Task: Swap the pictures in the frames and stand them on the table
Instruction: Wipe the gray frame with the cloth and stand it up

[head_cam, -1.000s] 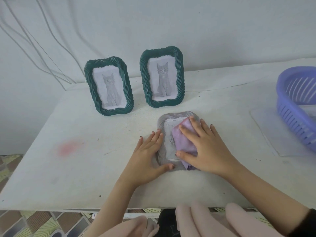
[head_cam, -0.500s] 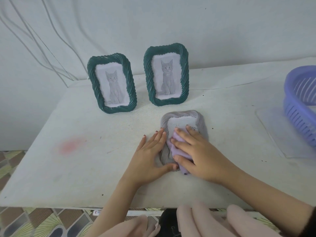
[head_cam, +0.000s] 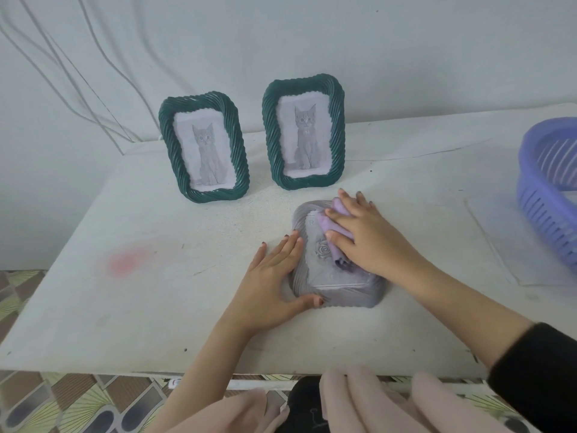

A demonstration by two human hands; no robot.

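A grey ridged picture frame (head_cam: 340,287) lies flat on the white table (head_cam: 156,307), showing a rose picture. My left hand (head_cam: 271,282) rests flat against the frame's left edge, thumb along its near corner. My right hand (head_cam: 365,239) presses a lilac cloth (head_cam: 335,228) onto the upper part of the frame's glass, fingers spread over it. Two dark green frames stand upright behind: the left green frame (head_cam: 204,146) and the right green frame (head_cam: 304,131), each with a grey cat picture.
A purple plastic basket (head_cam: 549,195) sits at the table's right edge, beside a clear flat sheet (head_cam: 512,242). A pink stain (head_cam: 128,260) marks the table's left part. Cables hang on the wall behind. The table's near edge is just above my knees.
My right hand has slid the cloth from the frame's lower middle up to its far end, uncovering the rose picture. My left hand has stayed at the frame's left edge.
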